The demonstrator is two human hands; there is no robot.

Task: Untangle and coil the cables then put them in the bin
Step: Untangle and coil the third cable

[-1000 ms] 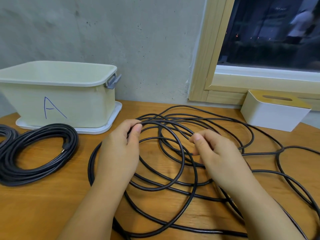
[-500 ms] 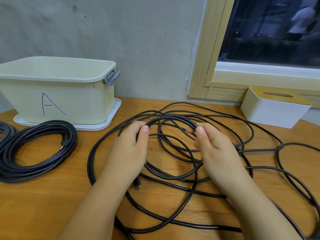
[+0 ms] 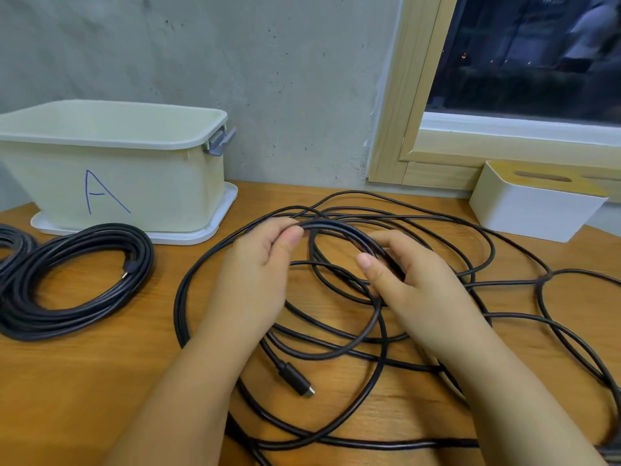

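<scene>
Both hands are now closer together than a moment ago, and a plug end (image 3: 295,378) of the loose cable (image 3: 349,334) shows below the left wrist, where it was hidden one second before.

Taking the bin (image 3: 111,163) marked "A" as landmark: it stands at the back left of the table (image 3: 84,381), against the wall. Just in front of the bin lies one coiled cable (image 3: 77,280), already neat but not yet inside; a part of another coil (image 3: 13,243) shows at the left edge. To the right of the bin, the left hand (image 3: 255,277) pinches a few gathered loops between thumb and fingers, probably to keep the new coil from opening. Further right of the bin, the right hand (image 3: 413,284) curls around the same strands, it seems to lay the next loop onto the bundle. Most of the loose cable lies spread on the table, far right of the bin, near a white tissue box (image 3: 534,210), so the coiling is only at its beginning.
</scene>
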